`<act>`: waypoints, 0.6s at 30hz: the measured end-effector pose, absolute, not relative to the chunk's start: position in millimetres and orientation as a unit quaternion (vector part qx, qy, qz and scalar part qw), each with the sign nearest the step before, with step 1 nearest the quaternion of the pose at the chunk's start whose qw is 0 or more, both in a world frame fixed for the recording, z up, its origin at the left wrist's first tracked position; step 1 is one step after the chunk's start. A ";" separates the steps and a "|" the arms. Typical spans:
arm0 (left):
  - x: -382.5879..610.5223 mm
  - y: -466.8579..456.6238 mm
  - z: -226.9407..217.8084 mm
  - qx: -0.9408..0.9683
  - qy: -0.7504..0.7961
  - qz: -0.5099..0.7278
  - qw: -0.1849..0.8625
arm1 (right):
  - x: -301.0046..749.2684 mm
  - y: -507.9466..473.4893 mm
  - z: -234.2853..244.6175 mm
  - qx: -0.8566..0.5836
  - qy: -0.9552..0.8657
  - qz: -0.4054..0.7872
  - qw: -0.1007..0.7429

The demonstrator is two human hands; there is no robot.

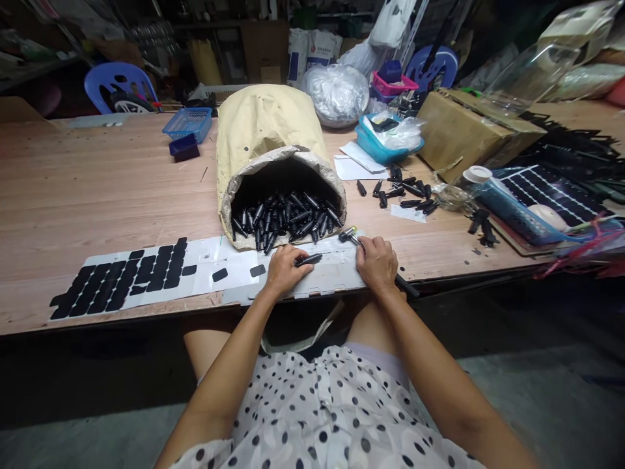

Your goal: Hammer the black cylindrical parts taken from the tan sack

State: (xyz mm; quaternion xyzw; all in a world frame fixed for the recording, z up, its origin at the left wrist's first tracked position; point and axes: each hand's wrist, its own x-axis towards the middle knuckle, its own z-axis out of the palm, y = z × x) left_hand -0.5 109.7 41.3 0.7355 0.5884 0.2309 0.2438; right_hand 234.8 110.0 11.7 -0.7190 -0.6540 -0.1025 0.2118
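1. Pinching a slim black piece [308,259] between the thumb and fingers of the left hand [284,270], close to the middle of the front edge of the table [131,195]. Lying nearly level in that pinch, with one end out past the fingers toward the right.
2. Clasping a hammer-like tool [347,234] in the right hand [378,262], with fingers folded round its shaft. Slanted, with its head toward the far edge and its dark handle running down to the front edge; apart from the slim black piece.
3. Set along the front edge, under the hands: a pale board [332,279]. Cannot tell of any contact between it and the slim black piece.
4. Lying on its side just beyond the hands, mouth turned to the front edge: a cream sack [268,117], with heaped black pieces [288,218] in the opening.
5. Laid along the front edge toward the left corner: a white sheet [202,273] bearing rows of black patches [110,280], with single ones nearer the left hand.
6. Scattered to the right of the sack: loose black pieces [383,200].
7. Placed toward the far edge: left of the sack, a blue basket [202,127]; right of it, a turquoise basin [378,151] and a cardboard box [459,137].
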 end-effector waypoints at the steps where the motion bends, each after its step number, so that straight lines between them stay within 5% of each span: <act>1: -0.6 109.7 40.0 0.738 0.586 0.233 0.240 | 235.9 111.0 11.3 -0.718 -0.655 -0.098 0.214; 6: -0.5 111.4 31.2 0.745 0.577 0.251 0.222 | 239.4 109.6 12.9 -0.697 -0.668 -0.071 0.251; 12: -1.9 112.6 25.7 0.757 0.555 0.265 0.221 | 213.7 78.8 21.9 -0.597 -0.695 0.021 0.399; 18: -1.4 113.2 24.4 0.759 0.553 0.264 0.222 | 188.8 57.2 32.1 -0.539 -0.719 0.088 0.430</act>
